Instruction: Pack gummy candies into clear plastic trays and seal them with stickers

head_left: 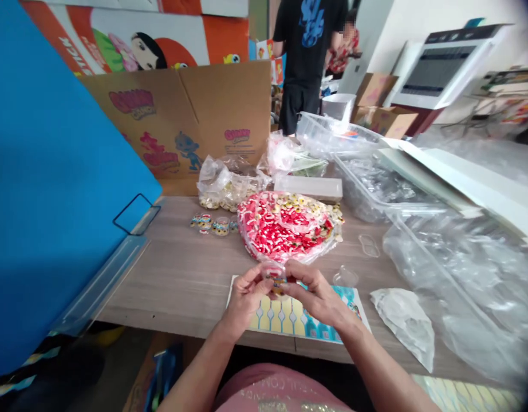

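Between both hands is a small transparent plastic container (272, 270) with a colourful label on its front. My left hand (245, 297) pinches its left side, and my right hand (312, 293) grips its right side. Under the hands lies a sheet of yellow and blue labels (285, 321), partly hidden by them. Just beyond, an open bag of red, white and cream candies (272, 229) rests on the table. Several labelled containers (212, 224) lie to the bag's left. A loose transparent plastic shell (345, 277) sits right of my right hand.
A crumpled white bag (405, 320) lies at right, beside large transparent bins (440, 252) of plastic pieces. Behind the candy stand another bag (229, 189), a pale box (307, 186) and a cardboard carton (229, 114). A blue panel (53, 171) borders the left. People stand beyond.
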`<control>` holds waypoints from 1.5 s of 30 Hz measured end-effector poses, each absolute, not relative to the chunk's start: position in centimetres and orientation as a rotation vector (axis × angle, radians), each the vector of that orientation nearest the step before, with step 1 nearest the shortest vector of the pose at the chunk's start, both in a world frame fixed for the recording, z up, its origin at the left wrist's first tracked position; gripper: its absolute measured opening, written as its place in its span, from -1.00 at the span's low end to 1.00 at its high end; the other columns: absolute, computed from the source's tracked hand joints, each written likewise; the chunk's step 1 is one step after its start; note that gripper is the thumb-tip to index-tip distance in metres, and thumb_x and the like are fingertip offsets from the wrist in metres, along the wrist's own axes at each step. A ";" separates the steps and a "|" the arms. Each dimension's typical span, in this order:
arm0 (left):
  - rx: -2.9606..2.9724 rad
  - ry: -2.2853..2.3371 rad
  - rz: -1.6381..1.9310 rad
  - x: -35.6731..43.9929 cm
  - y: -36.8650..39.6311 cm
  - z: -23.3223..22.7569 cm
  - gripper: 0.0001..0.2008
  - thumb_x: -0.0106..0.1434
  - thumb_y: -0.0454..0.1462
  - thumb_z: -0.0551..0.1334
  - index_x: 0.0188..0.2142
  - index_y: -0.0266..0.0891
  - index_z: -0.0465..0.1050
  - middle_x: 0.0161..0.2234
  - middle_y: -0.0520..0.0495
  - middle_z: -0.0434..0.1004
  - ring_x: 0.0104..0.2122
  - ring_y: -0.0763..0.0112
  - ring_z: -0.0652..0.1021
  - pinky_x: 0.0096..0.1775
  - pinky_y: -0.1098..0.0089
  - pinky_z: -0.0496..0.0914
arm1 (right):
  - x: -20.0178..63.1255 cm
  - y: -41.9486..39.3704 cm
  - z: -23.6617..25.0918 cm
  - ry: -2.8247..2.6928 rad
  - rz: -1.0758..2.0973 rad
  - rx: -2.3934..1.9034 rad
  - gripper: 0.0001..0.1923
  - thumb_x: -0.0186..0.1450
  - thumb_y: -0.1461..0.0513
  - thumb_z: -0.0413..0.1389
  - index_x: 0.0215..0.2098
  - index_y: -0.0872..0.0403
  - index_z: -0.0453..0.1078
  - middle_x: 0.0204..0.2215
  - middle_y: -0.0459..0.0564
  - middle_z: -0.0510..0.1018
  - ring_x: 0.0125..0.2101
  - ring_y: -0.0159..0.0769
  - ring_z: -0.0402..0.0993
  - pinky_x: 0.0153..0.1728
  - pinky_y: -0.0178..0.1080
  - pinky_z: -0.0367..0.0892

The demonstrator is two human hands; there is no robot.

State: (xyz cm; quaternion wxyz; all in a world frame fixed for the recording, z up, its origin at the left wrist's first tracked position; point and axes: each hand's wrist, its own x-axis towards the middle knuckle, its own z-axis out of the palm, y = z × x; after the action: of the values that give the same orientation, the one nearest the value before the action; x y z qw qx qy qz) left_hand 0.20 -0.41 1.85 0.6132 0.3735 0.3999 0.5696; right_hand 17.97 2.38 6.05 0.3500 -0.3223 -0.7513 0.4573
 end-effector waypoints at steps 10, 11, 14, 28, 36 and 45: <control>0.969 1.200 1.163 0.8 -1.0 -0.6 -0.64 0.06 -0.04 0.40 -0.48 -0.32 0.47 -0.58 -0.01 0.46 -0.62 0.48 0.44 -0.56 0.46 0.39 | 17.3 1.7 0.3 -1.883 1.283 -1.007 -0.66 0.41 0.04 0.01 -0.13 0.05 0.52 -0.35 -0.03 0.60 -0.32 -0.25 0.51 -0.25 -0.25 0.41; 1.005 1.213 1.136 0.7 -0.9 -0.4 -0.68 0.07 -0.06 0.39 -0.49 -0.31 0.48 -0.58 -0.02 0.46 -0.62 0.48 0.44 -0.56 0.47 0.38 | 16.9 1.5 -0.1 -1.880 1.278 -1.022 -0.65 0.43 0.04 -0.01 -0.19 0.06 0.53 -0.41 -0.05 0.59 -0.37 -0.26 0.50 -0.29 -0.26 0.41; 1.116 1.260 1.080 -1.3 -0.2 1.1 -0.77 0.06 -0.16 0.40 -0.53 -0.28 0.51 -0.60 -0.02 0.46 -0.62 0.49 0.42 -0.60 0.52 0.29 | 16.4 0.9 -0.5 -1.927 0.956 -1.132 -0.68 0.42 0.10 0.00 -0.25 0.07 0.54 -0.41 -0.01 0.60 -0.37 -0.23 0.51 -0.30 -0.23 0.41; 1.693 2.209 1.043 -14.0 15.8 4.9 -0.52 0.16 -0.28 0.34 0.08 -0.37 0.42 -0.29 0.08 0.45 -0.37 0.54 0.40 -0.27 0.52 0.26 | 29.8 0.8 -1.2 -2.162 0.062 -2.025 -0.88 0.27 0.21 0.21 -0.30 0.05 0.59 -0.26 0.07 0.55 -0.19 -0.15 0.41 -0.18 -0.19 0.27; 1.696 1.522 1.079 -3.7 3.6 -1.3 -0.76 0.18 -0.13 0.29 -0.25 -0.20 0.63 -0.52 -0.02 0.58 -0.57 0.37 0.50 -0.49 0.45 0.35 | 29.7 2.6 -1.5 -2.140 0.165 -1.936 -0.76 0.40 0.25 0.04 -0.25 0.05 0.56 -0.26 0.03 0.59 -0.21 -0.26 0.49 -0.18 -0.27 0.31; 1.887 1.096 0.979 2.6 0.3 0.1 -0.83 0.24 -0.28 0.24 -0.31 -0.14 0.66 -0.51 -0.07 0.61 -0.53 0.36 0.55 -0.41 0.42 0.40 | 35.2 12.8 -0.4 -1.932 0.184 -2.426 -0.70 0.32 0.31 0.01 -0.12 0.18 0.56 -0.07 0.37 0.52 -0.24 -0.08 0.57 -0.26 -0.15 0.38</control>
State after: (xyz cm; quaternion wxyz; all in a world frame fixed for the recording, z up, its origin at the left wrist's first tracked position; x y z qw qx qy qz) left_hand 2.64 0.25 0.15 0.3661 0.7342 0.4266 0.3808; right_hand 35.18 12.84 -0.37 0.0174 -0.7808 -0.6217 0.0592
